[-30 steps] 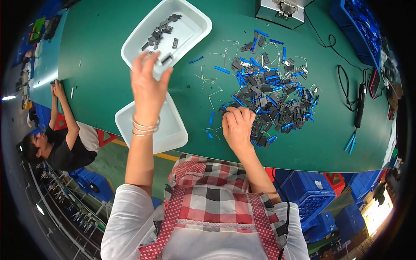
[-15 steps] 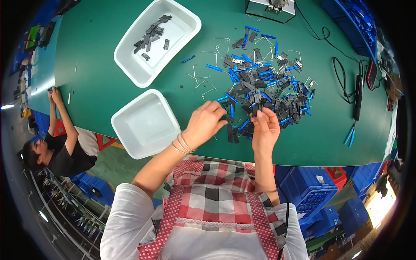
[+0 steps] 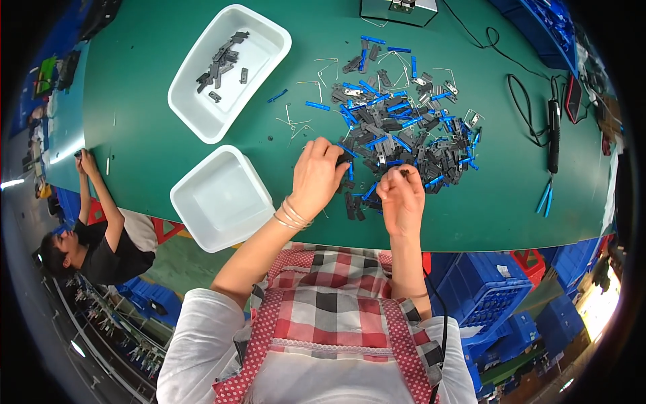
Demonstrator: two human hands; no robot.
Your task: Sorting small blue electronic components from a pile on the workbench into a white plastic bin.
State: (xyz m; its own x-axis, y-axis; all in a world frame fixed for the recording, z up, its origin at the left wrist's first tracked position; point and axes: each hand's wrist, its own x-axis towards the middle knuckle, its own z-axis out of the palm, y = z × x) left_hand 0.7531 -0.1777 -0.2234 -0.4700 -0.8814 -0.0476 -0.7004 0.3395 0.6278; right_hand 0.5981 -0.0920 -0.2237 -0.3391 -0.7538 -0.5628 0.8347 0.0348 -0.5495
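My left hand (image 3: 315, 174) is at the near left edge of a heap of small parts, its thumb and fingers closed around a black plastic part (image 3: 344, 160). At the heap's near edge, my right hand (image 3: 404, 202) pinches a small dark part (image 3: 404, 173) between thumb and fingertips, which mostly cover it. The heap mixes black plastic pieces (image 3: 441, 161) with blue tubes (image 3: 397, 108) and a few metal bits. Thin wire springs (image 3: 311, 89) lie around its far and left sides.
A white bin (image 3: 259, 81) holding several black pieces stands far left, with an empty white bin (image 3: 222, 195) nearer me. On the right lie a black-handled tool (image 3: 554, 135) with a cord and blue tips. A metal device (image 3: 400, 10) stands at the back. Another person (image 3: 94, 242) sits left.
My left hand has closed on a black part at the heap's edge. My right hand has turned slightly, still pinching its dark part. The whole view has shifted a little.
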